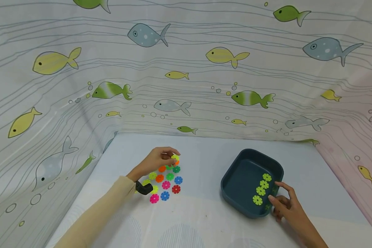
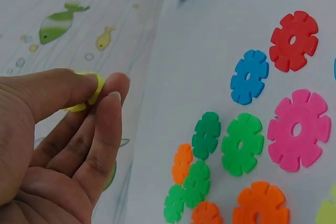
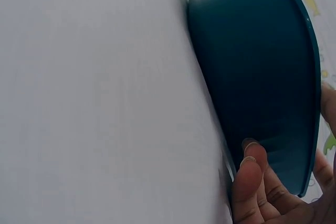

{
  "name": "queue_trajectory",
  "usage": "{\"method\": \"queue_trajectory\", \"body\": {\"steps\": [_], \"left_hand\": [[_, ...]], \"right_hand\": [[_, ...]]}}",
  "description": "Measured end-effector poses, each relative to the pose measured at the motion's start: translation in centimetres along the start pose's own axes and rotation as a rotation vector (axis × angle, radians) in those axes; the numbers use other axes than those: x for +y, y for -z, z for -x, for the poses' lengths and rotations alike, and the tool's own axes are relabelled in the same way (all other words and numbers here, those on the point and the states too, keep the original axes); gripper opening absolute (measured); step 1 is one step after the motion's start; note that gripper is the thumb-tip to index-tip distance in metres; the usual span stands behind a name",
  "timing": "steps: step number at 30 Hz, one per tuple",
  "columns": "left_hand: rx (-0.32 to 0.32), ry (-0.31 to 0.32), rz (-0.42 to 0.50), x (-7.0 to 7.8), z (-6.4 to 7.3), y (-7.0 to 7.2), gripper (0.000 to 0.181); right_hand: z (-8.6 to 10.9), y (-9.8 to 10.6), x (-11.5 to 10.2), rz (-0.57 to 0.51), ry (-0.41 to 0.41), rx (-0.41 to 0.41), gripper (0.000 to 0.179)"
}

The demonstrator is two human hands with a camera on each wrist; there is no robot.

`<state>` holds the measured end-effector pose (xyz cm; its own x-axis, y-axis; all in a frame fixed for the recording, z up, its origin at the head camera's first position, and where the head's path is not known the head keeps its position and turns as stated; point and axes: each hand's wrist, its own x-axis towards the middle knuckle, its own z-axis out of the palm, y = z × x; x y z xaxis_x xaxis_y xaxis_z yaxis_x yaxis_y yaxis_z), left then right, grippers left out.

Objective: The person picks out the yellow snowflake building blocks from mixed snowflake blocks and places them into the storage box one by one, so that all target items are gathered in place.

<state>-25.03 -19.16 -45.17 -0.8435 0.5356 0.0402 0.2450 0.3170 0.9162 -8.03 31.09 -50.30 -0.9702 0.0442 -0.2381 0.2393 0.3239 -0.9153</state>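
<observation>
My left hand (image 1: 158, 160) pinches a yellow snowflake disc (image 2: 96, 88) between thumb and fingertips, above the far end of a spread of loose discs. Those plastic discs are round with notched edges and a centre hole, among them a pink disc (image 2: 299, 130), a red disc (image 2: 294, 40) and a blue disc (image 2: 250, 77). At the right, my right hand (image 1: 289, 206) grips the near right side of a dark blue tub (image 1: 241, 182), fingers against its outer wall and thumb over the rim. Several yellow-green discs (image 1: 260, 191) lie in a row inside the tub, along its right side.
Both discs and tub stand on a white table (image 1: 198, 213) with faint printed patterns. A fish-printed sheet (image 1: 186, 93) rises behind the table and along both sides. A black band (image 1: 144, 188) sits on the left wrist.
</observation>
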Motion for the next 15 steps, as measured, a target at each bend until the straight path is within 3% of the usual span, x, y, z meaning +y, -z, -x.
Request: {"method": "queue_trajectory", "body": {"steps": [9,15], "left_hand": [[-0.039,0.028,0.085,0.5,-0.6,-0.8,0.028],[-0.044,0.033,0.048,1.2,-0.9,-1.3,0.038]], "right_hand": [[0.0,-0.1,0.1,-0.01,0.009,0.004,0.07],[0.0,0.0,0.1,-0.013,0.006,0.002,0.072]]}}
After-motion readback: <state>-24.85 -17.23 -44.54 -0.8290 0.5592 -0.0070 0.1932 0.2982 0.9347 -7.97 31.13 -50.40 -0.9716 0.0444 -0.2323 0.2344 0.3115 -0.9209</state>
